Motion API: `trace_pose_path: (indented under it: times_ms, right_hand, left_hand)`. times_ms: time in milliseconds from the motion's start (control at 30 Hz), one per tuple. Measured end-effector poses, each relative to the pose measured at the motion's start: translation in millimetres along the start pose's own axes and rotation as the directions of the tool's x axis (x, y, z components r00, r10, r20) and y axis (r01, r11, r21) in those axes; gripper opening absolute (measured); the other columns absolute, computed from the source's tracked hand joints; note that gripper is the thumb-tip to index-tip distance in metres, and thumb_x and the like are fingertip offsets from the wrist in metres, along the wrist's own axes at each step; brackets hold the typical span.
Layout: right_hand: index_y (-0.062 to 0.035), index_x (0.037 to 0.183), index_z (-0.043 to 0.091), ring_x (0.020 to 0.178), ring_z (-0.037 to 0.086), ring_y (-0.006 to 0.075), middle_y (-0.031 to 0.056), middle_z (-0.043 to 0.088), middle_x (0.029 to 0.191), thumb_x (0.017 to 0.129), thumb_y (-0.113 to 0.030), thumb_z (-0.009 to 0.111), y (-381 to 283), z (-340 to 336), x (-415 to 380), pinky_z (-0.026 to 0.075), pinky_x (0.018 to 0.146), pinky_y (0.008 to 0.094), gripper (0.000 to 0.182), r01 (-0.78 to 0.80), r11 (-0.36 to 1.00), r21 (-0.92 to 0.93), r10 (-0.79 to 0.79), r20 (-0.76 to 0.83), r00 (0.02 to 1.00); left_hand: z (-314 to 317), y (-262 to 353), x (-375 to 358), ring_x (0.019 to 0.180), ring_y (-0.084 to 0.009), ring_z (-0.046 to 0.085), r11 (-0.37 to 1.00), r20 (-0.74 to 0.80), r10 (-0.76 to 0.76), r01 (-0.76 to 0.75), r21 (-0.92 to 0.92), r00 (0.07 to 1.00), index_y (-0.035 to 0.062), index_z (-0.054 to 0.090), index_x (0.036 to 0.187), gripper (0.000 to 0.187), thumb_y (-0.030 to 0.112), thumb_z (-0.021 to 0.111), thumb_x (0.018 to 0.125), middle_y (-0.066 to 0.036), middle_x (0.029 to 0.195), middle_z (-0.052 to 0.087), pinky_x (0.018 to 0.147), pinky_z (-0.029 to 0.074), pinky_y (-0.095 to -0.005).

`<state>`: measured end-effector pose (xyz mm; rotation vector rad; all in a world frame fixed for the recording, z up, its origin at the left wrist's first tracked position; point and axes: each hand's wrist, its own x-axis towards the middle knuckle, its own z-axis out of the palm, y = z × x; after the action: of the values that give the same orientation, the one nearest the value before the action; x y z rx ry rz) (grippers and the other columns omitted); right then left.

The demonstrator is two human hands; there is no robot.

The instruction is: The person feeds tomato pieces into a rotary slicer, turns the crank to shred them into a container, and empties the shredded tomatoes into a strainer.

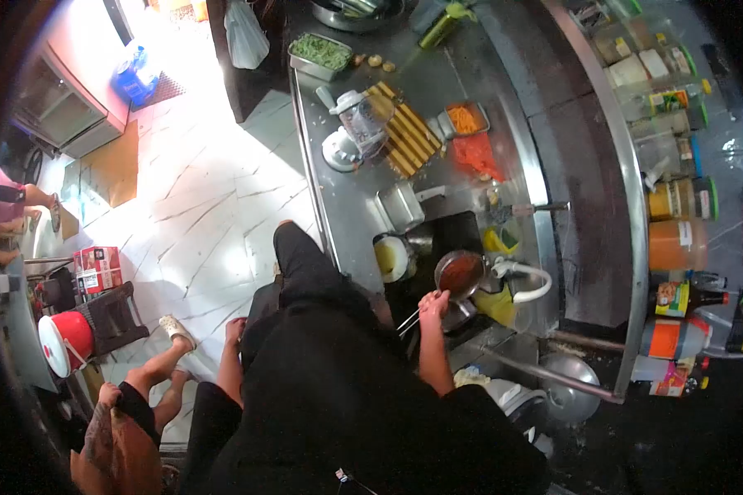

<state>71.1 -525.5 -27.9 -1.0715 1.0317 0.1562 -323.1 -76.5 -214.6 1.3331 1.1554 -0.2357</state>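
Observation:
My right hand (433, 307) reaches over the dark sink (458, 231) and grips the handle of a small metal pan (460, 273) with red sauce in it. A pair of thin metal sticks (408, 323) juts out beside the same hand. A white faucet spout (530, 276) curves just right of the pan. A pot with yellow contents (390, 257) stands at the sink's left rim. My left hand (236, 328) hangs by my black-clothed hip, away from the counter; its fingers are too small to read.
The steel counter (347, 190) carries a blender (357, 124), a wooden slatted board (409, 128), a tray of greens (322, 51) and orange shreds (466, 120). Jars and bottles (677, 198) line the right-hand shelf. A seated person's legs (161, 371) and a red bucket (66, 340) are lower left.

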Motion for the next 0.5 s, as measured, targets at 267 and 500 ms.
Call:
trace_pose_path:
  times_ms: [267,500]
  right_hand:
    - [-0.0158,0.069,0.041,0.037,0.028,0.015,-0.0004,0.033,0.051,0.101,-0.049,0.041,-2,-22,29,0.024,0.036,0.03,0.046,0.009,1.0,0.028,-0.014,0.159,0.987]
    - [-0.016,0.07,0.041,0.036,0.029,0.0147,0.0,0.033,0.051,0.1,-0.045,0.044,9,-25,31,0.023,0.034,0.0298,0.042,0.002,1.0,0.015,-0.004,0.129,0.992]
  left_hand:
    - [5,34,0,0.068,-0.0168,0.065,0.973,-0.008,0.031,-0.033,-0.228,0.999,0.0009,0.069,0.119,0.037,0.011,0.052,0.089,-0.009,0.087,0.071,0.058,0.05,-0.0289]
    - [0,71,-16,0.073,-0.0206,0.068,0.928,0.018,-0.158,0.155,-0.338,0.987,0.0006,0.063,0.121,0.034,0.009,0.048,0.092,-0.013,0.092,0.071,0.06,0.054,-0.0314]
